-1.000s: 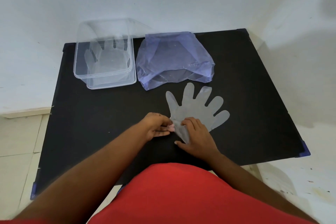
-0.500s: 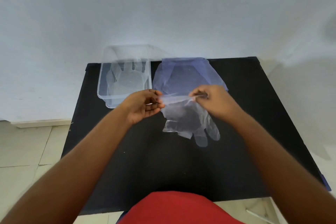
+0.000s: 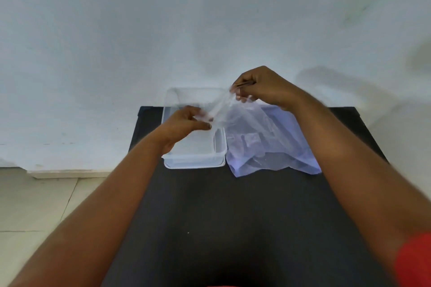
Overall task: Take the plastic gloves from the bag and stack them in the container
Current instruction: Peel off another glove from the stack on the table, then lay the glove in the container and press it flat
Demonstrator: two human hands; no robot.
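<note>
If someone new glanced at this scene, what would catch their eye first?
Most striking is the thin clear plastic glove stretched in mid-air between the left hand and the higher right hand, each pinching one end. Directly below the left hand sits the clear container at the far side of the black table, with the crumpled bluish bag lying just to its right.

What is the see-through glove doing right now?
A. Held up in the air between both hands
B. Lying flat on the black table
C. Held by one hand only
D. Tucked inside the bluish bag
A: the glove is stretched between the left hand and the raised right hand, above the container and the bag.
</note>
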